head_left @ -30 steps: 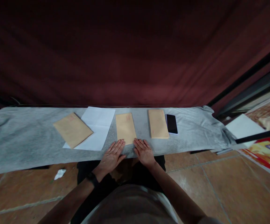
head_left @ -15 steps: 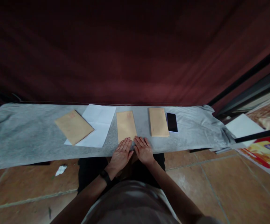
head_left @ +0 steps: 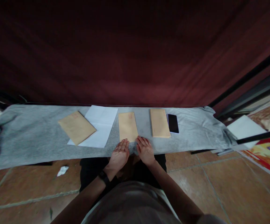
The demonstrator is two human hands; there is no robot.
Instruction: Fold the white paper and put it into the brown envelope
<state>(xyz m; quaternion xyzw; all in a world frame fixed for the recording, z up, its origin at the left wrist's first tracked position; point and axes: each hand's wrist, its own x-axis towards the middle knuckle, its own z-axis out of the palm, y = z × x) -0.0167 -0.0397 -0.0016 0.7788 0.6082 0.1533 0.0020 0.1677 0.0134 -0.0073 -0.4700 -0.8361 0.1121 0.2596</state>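
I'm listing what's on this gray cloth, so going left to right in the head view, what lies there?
Slanted brown envelope, white sheet, middle brown envelope, brown envelope stack, dark-screened phone.

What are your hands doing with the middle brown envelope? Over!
Left hand and right hand open, at near corners of middle brown envelope. It lies flat on gray cloth. No other object seen on top; white paper left, brown stack right.

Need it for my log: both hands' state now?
Left hand: open, on the middle envelope, near left corner.
Right hand: open, on its near right corner.
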